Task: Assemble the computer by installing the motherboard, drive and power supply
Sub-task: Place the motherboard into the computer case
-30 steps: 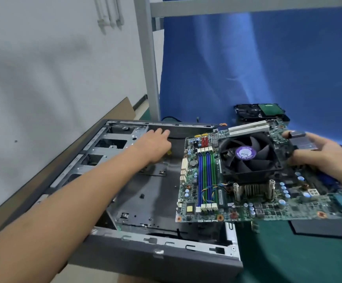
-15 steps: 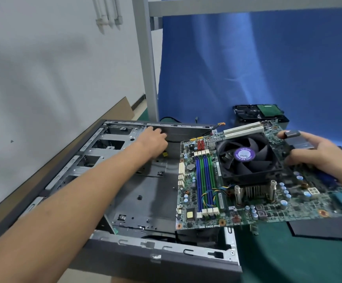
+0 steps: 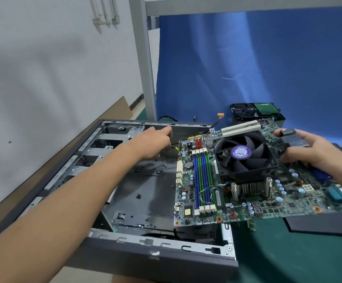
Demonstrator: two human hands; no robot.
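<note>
Motherboard (image 3: 202, 180) over case (image 3: 155, 254), left hand (image 3: 155, 142) inside

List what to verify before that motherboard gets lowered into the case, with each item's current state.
1. Grip: the right hand grips the right edge of the green motherboard with the black fan, one hand only. Ok.
2. Position: only the board's left part overhangs the open grey metal case. Not ok.
3. Case free of hands: the left hand reaches inside toward the far wall. Not ok.
4. Seat free: the dark case floor is hidden under the board. Cannot tell.
5. Wiring clear: the orange-tipped cable sits at the far rim near the board's back corner. Cannot tell.
</note>
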